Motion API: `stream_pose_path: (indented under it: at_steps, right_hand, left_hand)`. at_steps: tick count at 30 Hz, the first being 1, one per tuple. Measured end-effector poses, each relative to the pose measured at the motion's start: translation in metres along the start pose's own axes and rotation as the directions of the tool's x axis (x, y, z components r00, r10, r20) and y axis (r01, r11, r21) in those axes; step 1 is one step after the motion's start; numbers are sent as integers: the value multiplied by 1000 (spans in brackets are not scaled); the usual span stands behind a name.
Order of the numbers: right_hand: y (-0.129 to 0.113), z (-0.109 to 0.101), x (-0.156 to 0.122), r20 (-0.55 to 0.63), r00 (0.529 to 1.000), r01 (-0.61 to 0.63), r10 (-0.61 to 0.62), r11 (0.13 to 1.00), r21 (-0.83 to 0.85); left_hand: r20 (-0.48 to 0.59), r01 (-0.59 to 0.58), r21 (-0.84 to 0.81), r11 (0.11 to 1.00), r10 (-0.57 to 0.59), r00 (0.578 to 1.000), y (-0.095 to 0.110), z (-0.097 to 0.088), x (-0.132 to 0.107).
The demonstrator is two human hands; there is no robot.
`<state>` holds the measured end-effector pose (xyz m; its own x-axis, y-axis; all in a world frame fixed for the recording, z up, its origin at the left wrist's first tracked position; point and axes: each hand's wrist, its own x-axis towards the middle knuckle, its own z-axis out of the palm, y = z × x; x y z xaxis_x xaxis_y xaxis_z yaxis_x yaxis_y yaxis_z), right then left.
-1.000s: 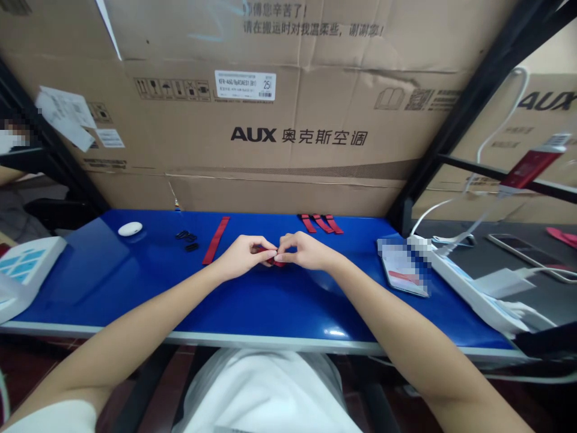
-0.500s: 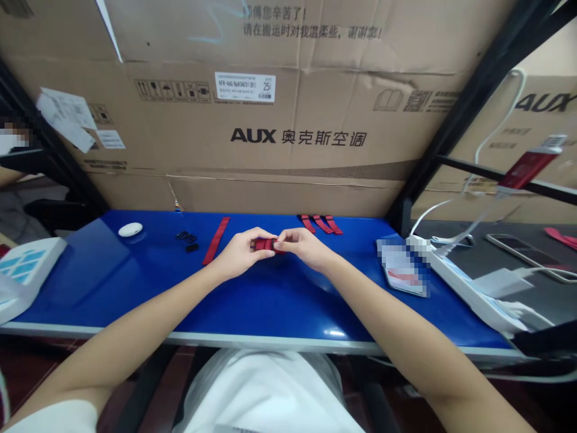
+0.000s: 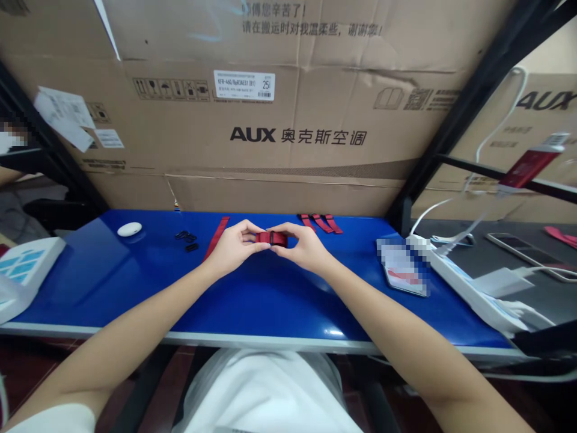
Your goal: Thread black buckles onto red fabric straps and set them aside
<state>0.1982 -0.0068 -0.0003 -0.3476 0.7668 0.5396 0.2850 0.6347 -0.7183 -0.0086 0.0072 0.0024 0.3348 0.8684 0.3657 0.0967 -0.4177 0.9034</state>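
Observation:
Above the blue table (image 3: 270, 300), my left hand (image 3: 232, 246) and my right hand (image 3: 300, 245) pinch the two ends of a short red strap (image 3: 271, 238) with a black buckle at its middle. The strap is held level, lifted off the table top. A long flat red strap (image 3: 215, 234) lies on the table just behind my left hand. Three finished red straps (image 3: 321, 222) lie side by side at the back, beyond my right hand. A few small black buckles (image 3: 187, 239) sit to the left of the long strap.
A white oval object (image 3: 130, 228) rests at the back left and a white-and-blue device (image 3: 24, 270) at the left edge. A card (image 3: 401, 267), a white power strip (image 3: 469, 288) with cables and a phone (image 3: 518, 248) lie to the right. Cardboard boxes (image 3: 288, 108) wall off the back.
Both hands rose from the table and moved slightly back. The red strap, earlier bunched between the fingers, is now stretched level between them with the buckle showing.

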Motion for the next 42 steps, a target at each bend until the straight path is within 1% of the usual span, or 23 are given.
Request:
stream_pose_path:
  at_steps: [2, 4, 7, 10, 12, 14, 16, 18, 19, 21, 23, 24, 26, 27, 29, 31, 32, 34, 38, 40, 42]
  right_hand:
    - [1, -2, 0, -1, 1000, 5, -5, 1000, -29]
    - [2, -4, 0, -8, 1000, 13, -14, 998, -58]
    - [2, -3, -1, -16, 1000, 24, -26, 995, -93]
    - [0, 2, -1, -9, 999, 42, -43, 995, -94]
    - [-1, 3, -1, 9, 999, 51, -50, 992, -113]
    - [0, 1, -1, 32, 998, 51, -46, 983, -177]
    - [3, -4, 0, 64, 998, 41, -26, 966, -257]
    - [8, -12, 1, 125, 992, 21, 18, 953, -301]
    - [12, -15, 1, 167, 985, 10, 44, 950, -313]
    - [21, -20, 2, 247, 965, -2, 87, 945, -326]
    - [32, -22, 3, 278, 955, 1, 101, 939, -344]
    - [38, -22, 4, 272, 957, 6, 96, 937, -349]
    - [51, -20, 5, 223, 972, 6, 81, 931, -364]
    - [58, -18, 6, 187, 979, -8, 85, 925, -381]
    - [69, -15, 6, 109, 987, -63, 121, 900, -431]
    - [78, -10, 5, 45, 986, -121, 163, 864, -489]
    - [81, -8, 4, 31, 984, -135, 175, 849, -512]
    - [85, -5, 2, 37, 982, -135, 184, 829, -543]
    - [84, -3, 0, 60, 979, -127, 196, 812, -570]
    - [80, -2, 1, 72, 986, -83, 148, 826, -558]
    - [75, -1, 3, 127, 990, 14, 59, 859, -512]
  left_hand:
    - [2, -3, 12, 1000, 2, 1000, -1, -3, 0]
    - [27, 7, -5, 1000, -7, 1000, -3, -3, 1]
    - [58, 51, -81, 995, -47, 997, -5, -1, 2]
    - [42, 100, -143, 985, -95, 995, -5, 3, 3]
    - [46, 123, -159, 980, -117, 992, -5, 3, 4]
    - [54, 159, -153, 975, -153, 987, -7, 0, 5]
    - [29, 207, -127, 970, -205, 978, -10, -4, 7]
    - [-5, 247, -96, 964, -249, 969, -13, -8, 8]
    - [-4, 257, -70, 964, -258, 966, -15, -10, 8]
    - [47, 255, 23, 967, -256, 966, -18, -11, 8]
    - [151, 204, 168, 964, -230, 961, -21, -10, 5]
    - [210, 152, 246, 957, -206, 956, -22, -10, 4]
    - [306, 6, 382, 924, -133, 943, -24, -7, 1]
    - [336, -80, 433, 898, -79, 939, -25, -5, 0]
    - [362, -229, 506, 832, 36, 931, -29, -1, 0]
    - [379, -322, 547, 773, 115, 918, -33, 5, 1]
    - [389, -346, 566, 748, 128, 912, -35, 7, 2]
    - [411, -363, 611, 704, 110, 905, -39, 12, 5]
    - [419, -375, 693, 616, 80, 905, -44, 14, 6]
    - [412, -379, 700, 605, 92, 907, -43, 12, 6]
    - [409, -379, 678, 630, 105, 906, -41, 7, 6]
